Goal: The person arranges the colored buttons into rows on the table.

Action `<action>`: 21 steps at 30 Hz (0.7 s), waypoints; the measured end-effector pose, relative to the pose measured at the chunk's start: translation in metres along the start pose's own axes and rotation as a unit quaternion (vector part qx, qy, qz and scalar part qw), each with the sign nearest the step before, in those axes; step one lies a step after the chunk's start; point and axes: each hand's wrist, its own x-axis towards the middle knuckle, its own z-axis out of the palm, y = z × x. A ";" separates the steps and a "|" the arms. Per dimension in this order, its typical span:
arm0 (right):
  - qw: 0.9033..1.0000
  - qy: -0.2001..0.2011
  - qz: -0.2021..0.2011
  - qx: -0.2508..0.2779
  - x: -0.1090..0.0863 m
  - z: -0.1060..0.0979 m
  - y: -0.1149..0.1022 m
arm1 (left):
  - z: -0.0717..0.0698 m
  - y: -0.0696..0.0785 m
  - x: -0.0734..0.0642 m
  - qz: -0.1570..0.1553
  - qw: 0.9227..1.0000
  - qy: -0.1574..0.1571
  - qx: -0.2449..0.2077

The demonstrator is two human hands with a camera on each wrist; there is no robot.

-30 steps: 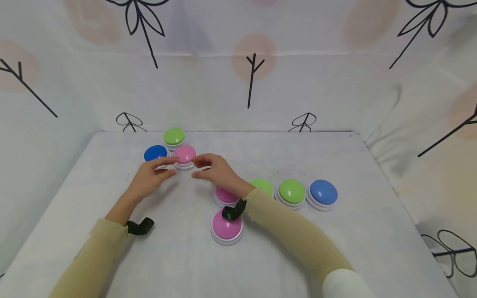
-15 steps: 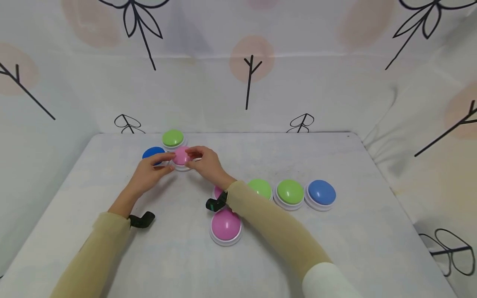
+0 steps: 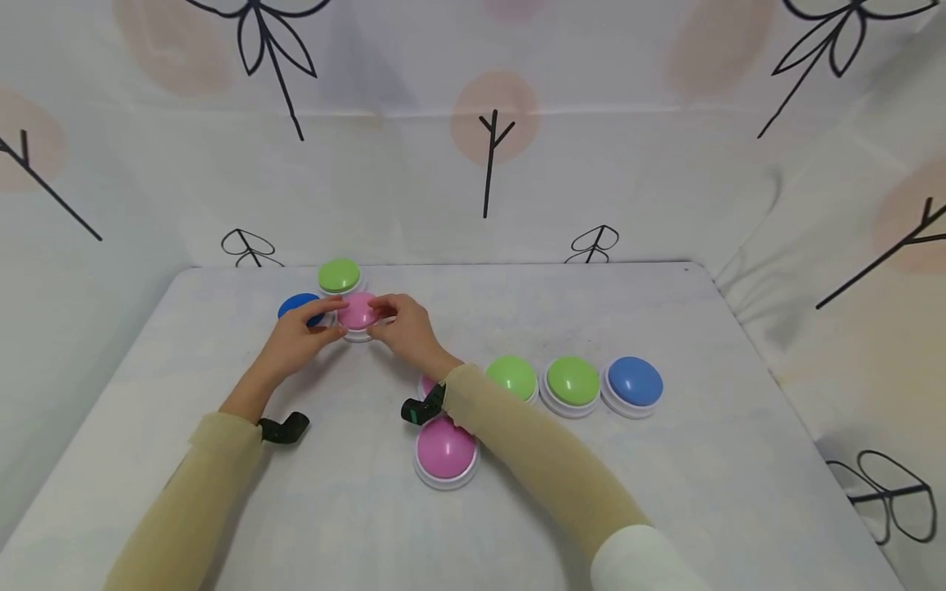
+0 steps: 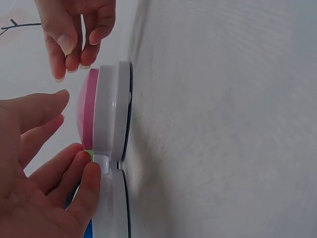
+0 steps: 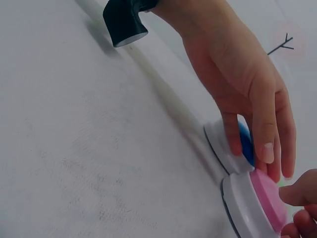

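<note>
A pink dome buzzer button (image 3: pixel 358 313) on a white base stands between my two hands at the back left of the table. My left hand (image 3: pixel 294 338) is at its left side, fingers loosely bent, fingertips close to the dome. It partly covers a blue buzzer button (image 3: pixel 294 303). From the right, my right hand (image 3: pixel 409 330) reaches to the pink button, thumb and fingers spread near its dome. In the left wrist view a gap shows between the right fingertips and the pink button (image 4: pixel 89 111). A green buzzer button (image 3: pixel 339 275) stands just behind.
Two green buttons (image 3: pixel 573 380) and a blue button (image 3: pixel 636 381) form a row at centre right. A magenta button (image 3: pixel 446 448) lies in front, with another partly hidden under the right wrist. A patterned cloth (image 3: pixel 414 189) hangs behind the white table (image 3: pixel 702 476).
My right hand has moved left, up to the pink button's right side. The left hand stays nearly in place. The buttons keep their arrangement as the head view shifts slightly.
</note>
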 end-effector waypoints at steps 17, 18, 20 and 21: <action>0.996 -0.025 0.061 -0.063 0.002 -0.001 0.000 | 0.004 0.001 0.009 0.014 0.998 -0.025 0.058; 0.996 -0.027 0.060 -0.065 0.002 -0.001 -0.001 | 0.004 0.002 0.008 0.013 0.998 -0.028 0.062; 0.995 -0.032 0.059 -0.071 0.001 -0.001 -0.002 | 0.004 0.003 0.008 0.013 0.996 -0.036 0.076; 0.995 -0.034 0.059 -0.075 0.001 -0.001 -0.002 | 0.004 0.004 0.007 0.014 0.996 -0.041 0.082</action>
